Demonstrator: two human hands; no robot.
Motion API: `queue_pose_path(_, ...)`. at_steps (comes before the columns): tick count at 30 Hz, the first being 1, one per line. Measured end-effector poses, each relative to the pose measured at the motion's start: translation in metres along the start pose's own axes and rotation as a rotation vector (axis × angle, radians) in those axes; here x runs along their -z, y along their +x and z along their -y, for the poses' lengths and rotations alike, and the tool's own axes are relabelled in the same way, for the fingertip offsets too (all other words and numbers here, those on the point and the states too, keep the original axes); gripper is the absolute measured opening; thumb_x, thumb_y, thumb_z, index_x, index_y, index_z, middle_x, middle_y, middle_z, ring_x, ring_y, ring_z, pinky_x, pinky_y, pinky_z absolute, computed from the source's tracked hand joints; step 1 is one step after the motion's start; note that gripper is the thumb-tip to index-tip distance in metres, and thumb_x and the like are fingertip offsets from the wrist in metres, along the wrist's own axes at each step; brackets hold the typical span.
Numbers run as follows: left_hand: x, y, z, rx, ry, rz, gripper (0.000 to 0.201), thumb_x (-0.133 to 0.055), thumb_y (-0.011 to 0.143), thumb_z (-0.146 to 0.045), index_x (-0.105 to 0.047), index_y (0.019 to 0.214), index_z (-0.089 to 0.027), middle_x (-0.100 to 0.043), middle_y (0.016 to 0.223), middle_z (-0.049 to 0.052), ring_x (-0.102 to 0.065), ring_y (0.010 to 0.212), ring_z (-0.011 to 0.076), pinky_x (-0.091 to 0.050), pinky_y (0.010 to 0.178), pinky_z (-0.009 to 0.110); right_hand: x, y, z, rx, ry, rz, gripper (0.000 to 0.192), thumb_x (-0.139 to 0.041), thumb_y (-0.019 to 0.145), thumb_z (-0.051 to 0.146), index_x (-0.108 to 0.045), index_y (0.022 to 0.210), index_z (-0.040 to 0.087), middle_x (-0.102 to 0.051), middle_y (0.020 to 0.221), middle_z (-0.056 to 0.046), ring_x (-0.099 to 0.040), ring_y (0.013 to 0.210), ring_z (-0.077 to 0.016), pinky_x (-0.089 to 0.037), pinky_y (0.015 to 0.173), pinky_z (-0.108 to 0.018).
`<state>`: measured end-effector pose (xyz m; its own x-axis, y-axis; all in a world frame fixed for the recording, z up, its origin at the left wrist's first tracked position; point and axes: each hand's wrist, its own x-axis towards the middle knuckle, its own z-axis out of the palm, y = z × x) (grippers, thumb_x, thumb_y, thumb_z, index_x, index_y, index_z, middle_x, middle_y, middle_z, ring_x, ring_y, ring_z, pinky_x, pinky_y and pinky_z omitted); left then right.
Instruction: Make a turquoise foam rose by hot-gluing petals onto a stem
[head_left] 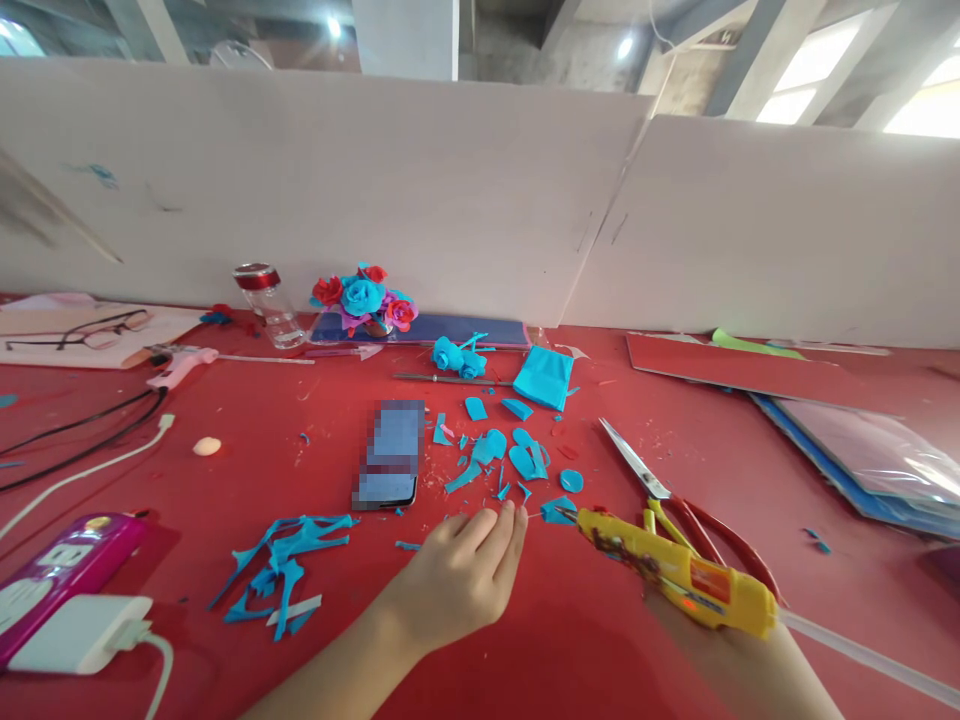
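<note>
Glue gun (679, 567), lower right, is gripped in your right hand (690, 628); your left hand (469, 570), lower centre, has its fingertips together, any contents unclear. Cut blue pieces (527, 461) at centre lie loose, seemingly unused. Beyond, blue flowers (448, 355) and a bouquet (363, 297), upper centre-left, look finished.

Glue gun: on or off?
Looks on: a small orange light glows on the yellow glue gun. Nozzle heat can't be told.
</note>
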<state>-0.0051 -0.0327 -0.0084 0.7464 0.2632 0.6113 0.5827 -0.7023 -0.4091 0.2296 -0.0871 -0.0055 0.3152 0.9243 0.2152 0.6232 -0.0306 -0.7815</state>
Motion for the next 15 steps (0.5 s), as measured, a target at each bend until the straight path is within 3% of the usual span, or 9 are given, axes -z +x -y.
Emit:
queue_pose_path(6, 0.0020, 0.0020, 0.0006, -0.017, 0.013, 0.002, 0.028, -0.048, 0.080, 0.001, -0.063, 0.103, -0.003, -0.072, 0.090, 0.012, -0.063, 0.068, 0.0156, -0.051, 0.049, 0.024, -0.0009, 0.0009, 0.0093, 0.003, -0.023, 0.028, 0.011, -0.055, 0.063, 0.027, -0.055, 0.051, 0.026, -0.047, 0.038, 0.003, -0.062, 0.050, -0.0178, -0.043, 0.036, -0.020)
queue_pose_path(15, 0.0023, 0.0020, -0.0001, -0.014, 0.008, 0.005, 0.027, -0.050, 0.079, 0.000, -0.065, 0.102, -0.003, -0.072, 0.092, 0.012, -0.063, 0.070, 0.0169, -0.051, 0.049, 0.025, 0.0017, 0.0015, -0.0005, 0.004, -0.073, 0.060, 0.013, -0.055, 0.064, 0.026, -0.053, 0.051, 0.025, -0.048, 0.039, 0.003, -0.058, 0.048, -0.0166, -0.039, 0.036, -0.021)
